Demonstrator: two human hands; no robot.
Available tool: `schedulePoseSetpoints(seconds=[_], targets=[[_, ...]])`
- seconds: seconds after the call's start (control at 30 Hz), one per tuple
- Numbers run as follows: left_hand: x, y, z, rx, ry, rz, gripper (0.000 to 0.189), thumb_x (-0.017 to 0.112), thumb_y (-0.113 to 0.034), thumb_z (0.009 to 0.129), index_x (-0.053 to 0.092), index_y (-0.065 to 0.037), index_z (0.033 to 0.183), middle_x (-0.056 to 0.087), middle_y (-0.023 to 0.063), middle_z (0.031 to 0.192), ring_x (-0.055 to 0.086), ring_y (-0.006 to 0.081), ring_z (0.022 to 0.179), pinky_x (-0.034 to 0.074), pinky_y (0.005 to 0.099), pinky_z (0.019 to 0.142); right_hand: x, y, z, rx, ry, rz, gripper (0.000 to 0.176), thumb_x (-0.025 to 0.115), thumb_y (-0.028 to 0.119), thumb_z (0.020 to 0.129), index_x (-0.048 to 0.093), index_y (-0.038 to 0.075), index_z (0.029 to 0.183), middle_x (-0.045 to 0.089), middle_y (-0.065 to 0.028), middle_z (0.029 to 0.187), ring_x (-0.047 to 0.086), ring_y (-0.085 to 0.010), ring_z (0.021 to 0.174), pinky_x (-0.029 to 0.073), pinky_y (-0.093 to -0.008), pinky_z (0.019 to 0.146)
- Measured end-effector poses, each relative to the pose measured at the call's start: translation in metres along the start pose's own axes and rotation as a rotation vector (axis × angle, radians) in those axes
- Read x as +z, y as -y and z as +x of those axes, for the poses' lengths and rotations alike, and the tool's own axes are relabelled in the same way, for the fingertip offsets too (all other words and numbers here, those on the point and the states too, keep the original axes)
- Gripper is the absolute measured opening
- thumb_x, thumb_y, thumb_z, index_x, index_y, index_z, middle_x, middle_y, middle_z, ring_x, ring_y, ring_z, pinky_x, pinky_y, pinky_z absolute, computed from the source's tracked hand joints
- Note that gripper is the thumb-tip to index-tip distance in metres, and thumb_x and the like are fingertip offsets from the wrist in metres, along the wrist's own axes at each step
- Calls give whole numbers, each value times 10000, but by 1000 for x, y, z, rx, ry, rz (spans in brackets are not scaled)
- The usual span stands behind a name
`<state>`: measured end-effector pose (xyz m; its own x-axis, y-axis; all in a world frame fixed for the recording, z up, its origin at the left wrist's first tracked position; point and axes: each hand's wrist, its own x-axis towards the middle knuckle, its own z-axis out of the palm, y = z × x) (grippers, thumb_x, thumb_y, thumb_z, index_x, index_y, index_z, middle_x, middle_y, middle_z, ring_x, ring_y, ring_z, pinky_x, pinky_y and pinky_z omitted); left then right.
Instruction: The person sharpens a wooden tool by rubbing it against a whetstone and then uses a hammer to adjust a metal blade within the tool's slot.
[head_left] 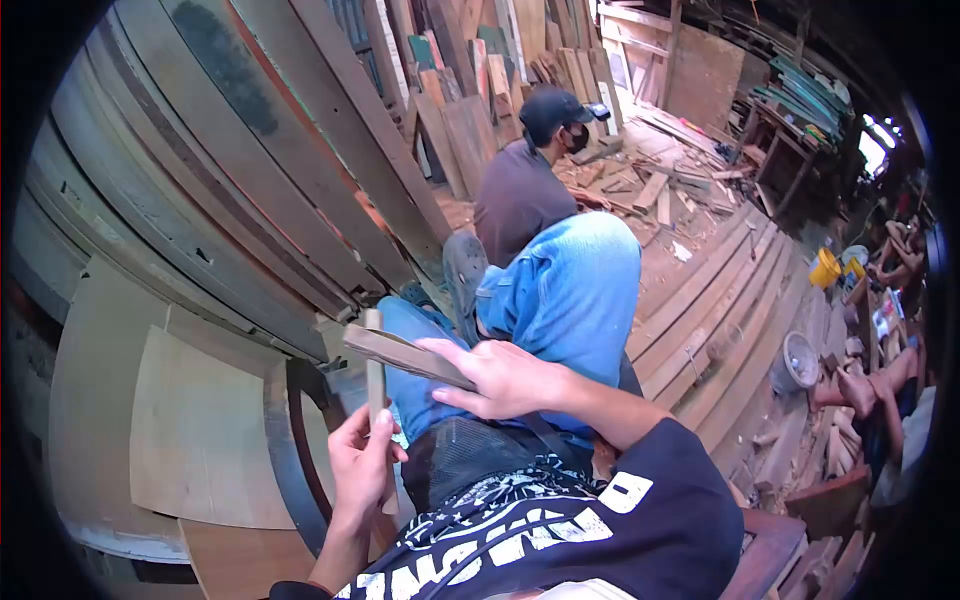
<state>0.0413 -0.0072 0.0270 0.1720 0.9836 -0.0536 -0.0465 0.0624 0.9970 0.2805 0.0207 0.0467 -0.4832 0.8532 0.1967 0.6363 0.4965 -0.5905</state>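
My left hand (362,462) is closed around a thin, pale wooden strip (376,385), which stands roughly upright in front of my lap. With my right hand (510,380) I grip a thicker, darker wooden piece (395,350), fingers wrapped over its near end. This piece points left and crosses over the strip near the strip's top end. Both hands are above my lap, close to my raised knee in blue jeans (570,280).
Tall planks (250,130) lean at the left, above plywood sheets (205,430). A co-worker in a cap (520,195) sits ahead. Long boards (700,300) lie at right, with a white bucket (795,365) and yellow container (825,268) beyond. Another person's limbs (865,390) show far right.
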Motion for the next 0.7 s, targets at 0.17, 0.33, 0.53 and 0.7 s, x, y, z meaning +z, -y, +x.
schedulePoseSetpoints(seconds=[0.17, 0.33, 0.53, 0.7], targets=[[0, 22, -2, 72, -65, -131, 288, 580, -189, 1000, 592, 28, 1189, 583, 36, 820, 549, 87, 486, 399, 202, 406, -1, 18, 23, -14, 79, -85, 621, 456, 392, 1010, 273, 23, 1475, 650, -241, 771, 644, -435, 736, 501, -522, 686], [-10, 16, -4, 28, -59, -104, 282, 576, -153, 995, 602, 43, 1196, 580, 28, 785, 500, 59, 468, 375, 195, 398, 25, 8, 21, -74, -46, -88, 521, 446, 367, 1015, 400, -22, 1359, 635, -236, 697, 635, -437, 674, 488, -537, 627], [-4, 21, -7, 3, -123, 2, 388, 626, -110, 959, 568, 20, 1319, 598, 5, 777, 495, 39, 498, 377, 196, 422, 24, 5, 23, -80, -114, -134, 364, 510, 309, 992, 488, -6, 1173, 617, -201, 604, 633, -411, 569, 491, -516, 509], [-13, 16, -4, 12, -142, 25, 317, 600, -129, 976, 599, 23, 1254, 607, 12, 742, 503, 37, 485, 376, 196, 414, 28, 23, 24, -164, -45, -195, 301, 567, 302, 964, 512, 26, 1069, 587, -168, 551, 618, -374, 510, 470, -477, 458]])
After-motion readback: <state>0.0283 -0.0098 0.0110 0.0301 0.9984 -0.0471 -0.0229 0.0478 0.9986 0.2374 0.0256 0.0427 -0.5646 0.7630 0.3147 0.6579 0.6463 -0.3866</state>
